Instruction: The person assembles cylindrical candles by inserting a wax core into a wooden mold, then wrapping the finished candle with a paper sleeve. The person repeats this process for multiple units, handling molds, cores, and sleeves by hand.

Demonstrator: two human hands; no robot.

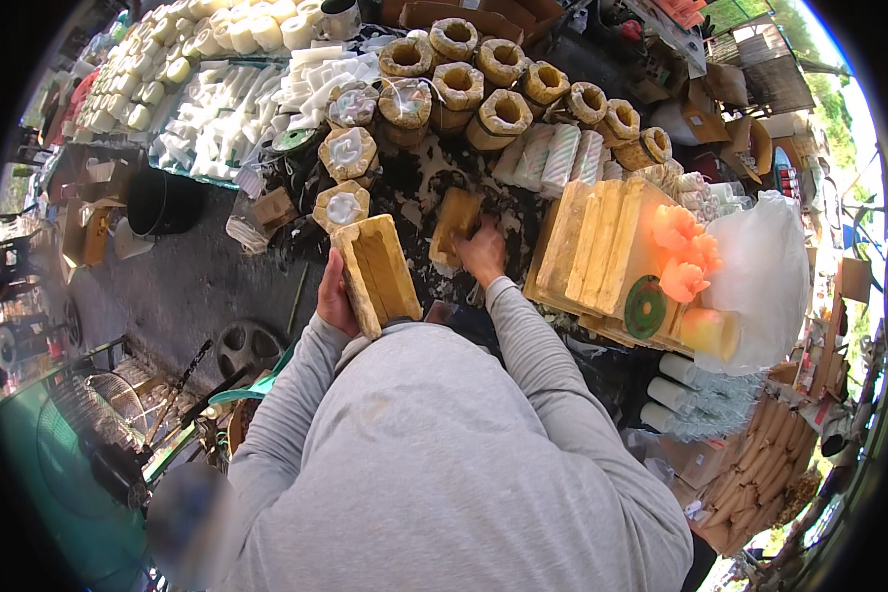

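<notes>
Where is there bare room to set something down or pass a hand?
The wax-spattered table is free between the round moulds and small block; grey floor lies bare between the bucket and left sleeve. It's crowded at the back, with moulds and white pieces packed close, and right, around the yellow stack.

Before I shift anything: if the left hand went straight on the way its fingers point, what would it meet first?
Besides the tan, open-channelled block it holds, the left hand would probably meet the nearest tan hexagonal block with a whitish centre; depth is unclear, so it might pass above.
</notes>
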